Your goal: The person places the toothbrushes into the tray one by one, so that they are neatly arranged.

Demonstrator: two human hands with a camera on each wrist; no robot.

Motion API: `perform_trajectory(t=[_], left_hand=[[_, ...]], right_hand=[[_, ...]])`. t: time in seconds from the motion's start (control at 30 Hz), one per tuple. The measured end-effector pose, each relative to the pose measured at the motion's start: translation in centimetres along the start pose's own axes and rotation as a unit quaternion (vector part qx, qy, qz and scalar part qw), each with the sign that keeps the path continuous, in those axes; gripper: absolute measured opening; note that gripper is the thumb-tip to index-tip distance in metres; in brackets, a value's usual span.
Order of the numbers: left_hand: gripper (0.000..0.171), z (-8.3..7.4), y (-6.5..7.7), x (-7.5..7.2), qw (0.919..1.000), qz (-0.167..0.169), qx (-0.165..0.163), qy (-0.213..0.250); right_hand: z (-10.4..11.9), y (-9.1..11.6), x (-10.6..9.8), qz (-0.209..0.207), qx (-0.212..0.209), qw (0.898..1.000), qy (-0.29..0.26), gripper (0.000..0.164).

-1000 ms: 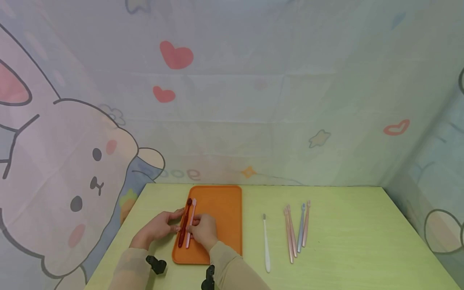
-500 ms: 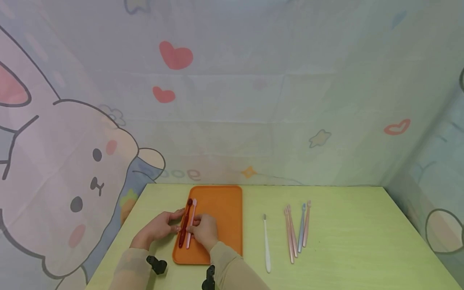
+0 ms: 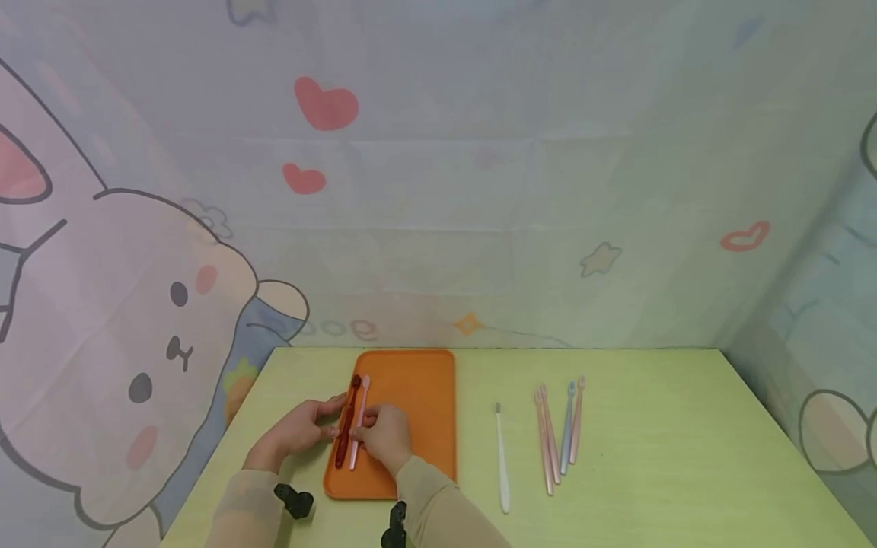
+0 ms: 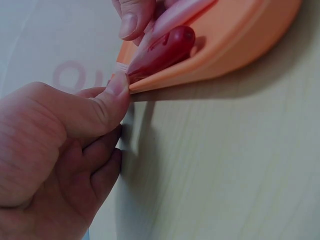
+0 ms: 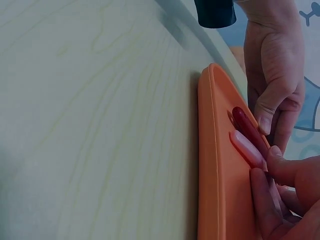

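Note:
An orange tray (image 3: 432,396) lies at the left of the table. Along its left side are a dark red toothbrush (image 3: 348,426) and, just right of it, a pink toothbrush (image 3: 363,396), roughly parallel. My left hand (image 3: 298,428) grips the tray's left rim; in the left wrist view its thumb (image 4: 112,95) lies on the rim beside the red handle. Thumb and fingers of my right hand (image 3: 389,438) pinch the pink toothbrush near its middle, down in the tray. The right wrist view shows the pink handle end (image 5: 246,148) sticking out from the fingers.
Right of the tray a white toothbrush (image 3: 503,464) lies on the table (image 3: 671,449). Farther right lies a group of pink toothbrushes (image 3: 546,449) with one blue toothbrush (image 3: 567,434) among them. A printed cloth (image 3: 438,190) hangs behind the table.
The head view has shifted very slightly. Both hands, the tray and the toothbrushes stay in the same places relative to each other.

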State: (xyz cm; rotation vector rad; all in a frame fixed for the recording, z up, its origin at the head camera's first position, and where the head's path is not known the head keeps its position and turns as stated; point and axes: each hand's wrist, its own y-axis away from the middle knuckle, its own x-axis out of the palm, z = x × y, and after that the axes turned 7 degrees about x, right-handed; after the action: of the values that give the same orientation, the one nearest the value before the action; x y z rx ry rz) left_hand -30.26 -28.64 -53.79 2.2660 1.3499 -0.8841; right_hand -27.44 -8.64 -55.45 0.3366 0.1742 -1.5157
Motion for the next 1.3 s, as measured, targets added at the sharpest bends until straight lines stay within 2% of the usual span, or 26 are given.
perform_trajectory(t=[0.4,0.6,0.8,1.03,1.3], left_hand=[[0.066,0.4,-0.1,0.0,1.0000,0.002,-0.004,0.007],[0.065,0.6,-0.2,0.1,1.0000,0.003,0.000,0.006],[0.065,0.3,-0.1,-0.1,1.0000,0.004,0.002,0.003],[0.066,0.0,-0.1,-0.1,1.0000,0.005,0.003,0.006],[0.066,0.5,-0.1,0.0,0.9999,0.001,0.012,-0.003]], right_hand=[[0.1,0.2,-0.4,-0.002,-0.002,1.000,0.031,0.033],[0.5,0.4,-1.1,0.014,-0.013,0.999,0.037,0.036],[0.5,0.4,-2.0,0.020,-0.010,0.999,0.030,0.041],[-0.1,-0.1,-2.6,0.009,-0.030,0.999,0.034,0.040],[-1.0,-0.3,-4.0,0.022,-0.032,0.999,-0.003,0.041]])
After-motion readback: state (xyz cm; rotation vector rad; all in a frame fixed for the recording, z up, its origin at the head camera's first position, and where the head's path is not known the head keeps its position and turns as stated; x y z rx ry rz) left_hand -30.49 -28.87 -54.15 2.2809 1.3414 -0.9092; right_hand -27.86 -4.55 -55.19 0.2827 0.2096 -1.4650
